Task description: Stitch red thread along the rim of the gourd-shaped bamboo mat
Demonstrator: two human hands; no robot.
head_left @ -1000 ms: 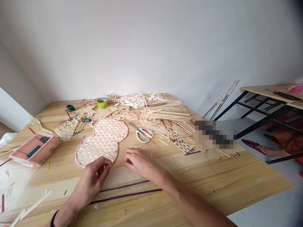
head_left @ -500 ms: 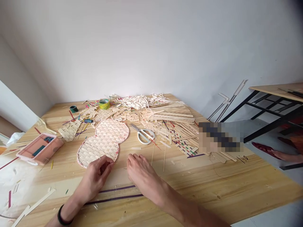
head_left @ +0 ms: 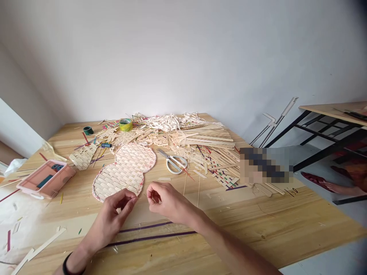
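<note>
A woven, gourd-shaped palm-leaf piece [head_left: 119,177] lies flat on the table, its edge bound with a pinkish-red braid. My left hand [head_left: 116,214] is at its lower right edge, thumb and forefinger pinched together. What they pinch is too small to make out. Just to the right, apart from the piece, my right hand [head_left: 168,200] is closed with its fingers curled in; whatever it may hold is hidden. White-handled scissors [head_left: 175,164] lie with blades parted beyond my right hand.
Loose strips [head_left: 206,135] heap across the back of the table. A pink box [head_left: 46,177] stands at left, near a small woven scrap [head_left: 83,156] and a blue thread spool [head_left: 106,145]. Yellow tape [head_left: 125,125] sits at the back. A second table [head_left: 335,112] is at right.
My right hand has moved slightly left and up, nearer my left hand, and has turned so its curled fingers show. My left hand remains at the edge of the woven piece.
</note>
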